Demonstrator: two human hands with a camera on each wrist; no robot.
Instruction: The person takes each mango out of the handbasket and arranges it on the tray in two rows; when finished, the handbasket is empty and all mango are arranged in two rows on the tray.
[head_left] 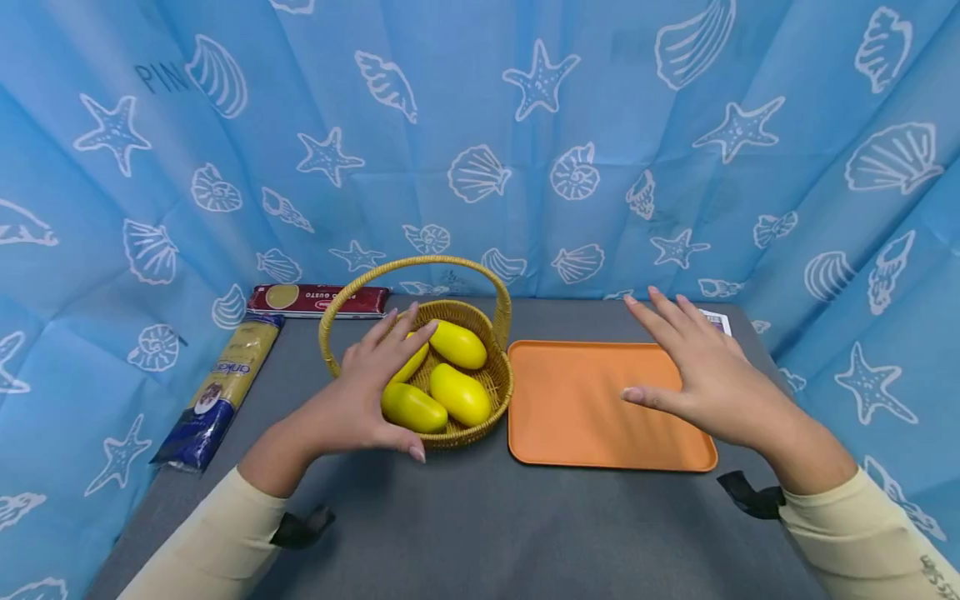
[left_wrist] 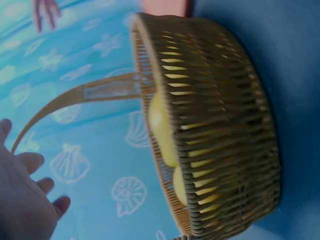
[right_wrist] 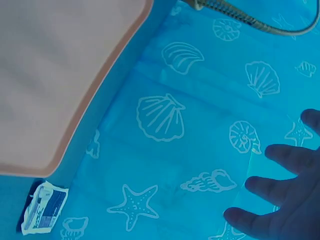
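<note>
A round wicker basket (head_left: 501, 408) with a tall arched handle holds several smooth yellow mangoes (head_left: 460, 393). My left hand (head_left: 358, 392) is spread over the basket's left side, overlapping the rim and part of one mango in the head view. In the left wrist view the left hand (left_wrist: 22, 192) shows beside the handle (left_wrist: 70, 97), its fingers holding nothing. To the right of the basket lies a flat orange tray (head_left: 585, 408) with a raised rim. Above the tray's right end hovers my right hand (head_left: 701, 375), fingers spread and thumb apart, with nothing in it.
At the table's left edge lies a gold and blue pasta packet (head_left: 221, 387). A dark red packet (head_left: 315, 301) sits along the back edge behind the basket. A small white packet (right_wrist: 45, 207) lies beyond the tray's far right corner. Blue shell-print curtains (head_left: 465, 100) enclose the grey table (head_left: 525, 533).
</note>
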